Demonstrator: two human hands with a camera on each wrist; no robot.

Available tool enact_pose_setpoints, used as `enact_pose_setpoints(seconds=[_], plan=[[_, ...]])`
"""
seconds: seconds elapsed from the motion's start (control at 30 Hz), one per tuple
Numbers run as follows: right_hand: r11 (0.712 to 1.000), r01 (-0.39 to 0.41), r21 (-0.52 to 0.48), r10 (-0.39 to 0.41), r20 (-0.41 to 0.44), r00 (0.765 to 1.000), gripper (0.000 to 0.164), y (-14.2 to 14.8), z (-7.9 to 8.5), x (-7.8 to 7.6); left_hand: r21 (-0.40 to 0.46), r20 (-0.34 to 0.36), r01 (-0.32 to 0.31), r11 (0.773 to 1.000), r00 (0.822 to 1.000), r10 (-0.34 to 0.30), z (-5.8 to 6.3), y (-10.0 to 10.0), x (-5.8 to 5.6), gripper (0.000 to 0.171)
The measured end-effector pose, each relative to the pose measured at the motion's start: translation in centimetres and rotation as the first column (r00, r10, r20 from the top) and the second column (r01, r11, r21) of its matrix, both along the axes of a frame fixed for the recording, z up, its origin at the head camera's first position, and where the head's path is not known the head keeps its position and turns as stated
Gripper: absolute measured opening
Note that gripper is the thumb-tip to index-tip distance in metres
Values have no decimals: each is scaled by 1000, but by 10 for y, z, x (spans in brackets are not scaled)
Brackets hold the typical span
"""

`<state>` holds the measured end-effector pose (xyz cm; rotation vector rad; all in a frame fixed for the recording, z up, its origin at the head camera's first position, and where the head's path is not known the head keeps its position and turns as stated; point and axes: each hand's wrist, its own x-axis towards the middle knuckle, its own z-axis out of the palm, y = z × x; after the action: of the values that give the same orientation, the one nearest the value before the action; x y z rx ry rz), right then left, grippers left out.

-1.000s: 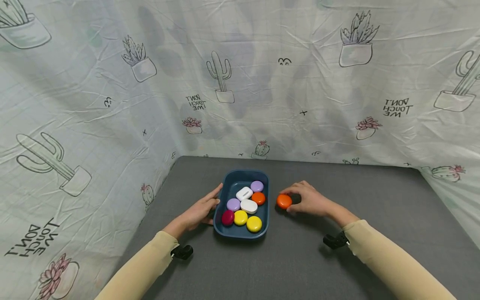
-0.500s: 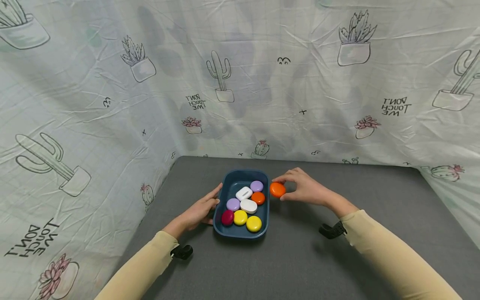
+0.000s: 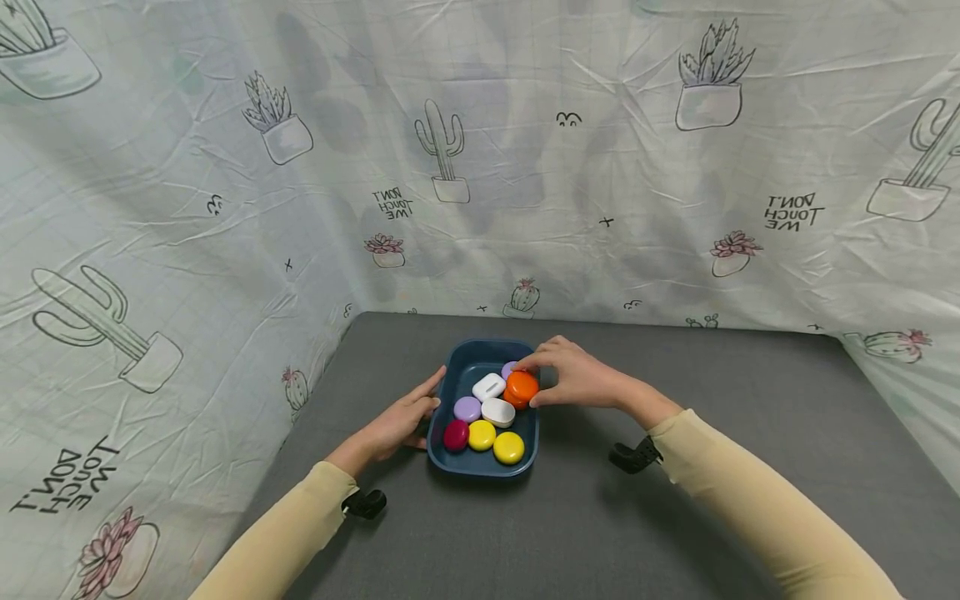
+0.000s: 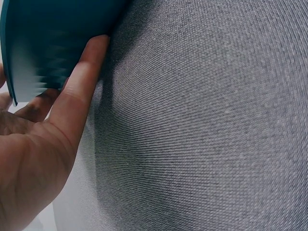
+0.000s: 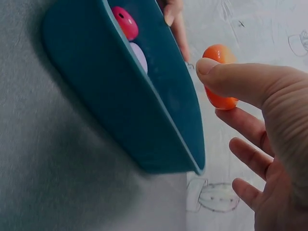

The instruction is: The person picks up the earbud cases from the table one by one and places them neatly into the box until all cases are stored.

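Observation:
My right hand (image 3: 581, 377) pinches a smooth orange disc (image 3: 522, 387) between thumb and fingertips, above the right side of a dark blue tray (image 3: 477, 357). In the right wrist view this disc (image 5: 222, 100) is higher than the tray's rim, the thumb across its near face. Below it, another orange disc is mostly covered. My left hand (image 3: 397, 423) rests along the tray's left side; in the left wrist view its straight thumb (image 4: 77, 91) lies against the outer wall. Inside are yellow discs (image 3: 509, 448), white pieces (image 3: 498, 412), a lilac disc (image 3: 467, 409) and a dark red one (image 3: 456, 435).
The tray stands on a grey cloth-covered table (image 3: 570, 533). Behind and to the left hangs a pale curtain (image 3: 510, 200) printed with cacti. Each wrist carries a black strap device, such as the right one (image 3: 636, 456).
The right hand has lifted the orange disc off the table and carried it left over the tray's right rim. The left hand and tray have stayed in place.

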<state>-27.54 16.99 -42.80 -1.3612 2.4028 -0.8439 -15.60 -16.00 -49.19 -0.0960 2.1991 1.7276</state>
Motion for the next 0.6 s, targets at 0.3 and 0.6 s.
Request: enact_pose_setpoints(seconds=[0.3, 0.6], plan=[[994, -86, 72, 90, -47, 995, 52, -28, -5, 9, 16, 2, 4, 1000, 1000, -4, 1, 0, 0, 61], [979, -133, 155, 148, -89, 985, 49, -44, -14, 17, 31, -2, 19, 999, 1000, -19, 1, -1, 1, 61]])
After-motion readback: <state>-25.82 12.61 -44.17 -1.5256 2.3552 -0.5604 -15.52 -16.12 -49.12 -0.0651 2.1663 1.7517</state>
